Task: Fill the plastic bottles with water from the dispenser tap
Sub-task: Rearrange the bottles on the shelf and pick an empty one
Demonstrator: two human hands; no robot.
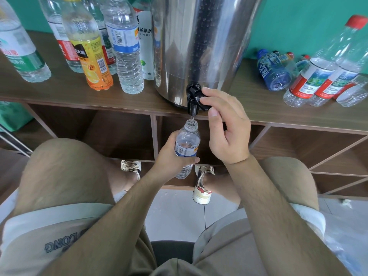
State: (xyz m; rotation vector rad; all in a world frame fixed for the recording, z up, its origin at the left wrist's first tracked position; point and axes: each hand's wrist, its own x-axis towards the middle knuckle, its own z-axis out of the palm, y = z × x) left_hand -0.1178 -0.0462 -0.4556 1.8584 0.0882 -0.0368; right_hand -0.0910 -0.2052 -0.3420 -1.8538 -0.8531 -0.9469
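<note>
Teal wall (298, 26) backs a wooden tabletop (59, 90) set over open shelf compartments. At 12 o'clock we find the steel dispenser (199, 46) standing on the tabletop, with its black tap (192, 98) projecting over the front edge. Our right hand (227, 128) is on the tap, and its fingers (212, 93) and thumb are clamped on the tap's lever. A thin stream of water (191, 118) falls from the spout.

At 6 o'clock from the tap, just below it, we hold the uncapped bottle (187, 142) with its mouth directly under the spout. Our left hand (171, 154) grips it, fingers wrapped round the labelled middle.

At 10 o'clock a row of bottles (127, 56) stands upright on the tabletop beside the dispenser. At 2 o'clock more bottles (318, 76) lie on their sides. Among them, a blue bottle (272, 70) lies nearest the dispenser.
</note>
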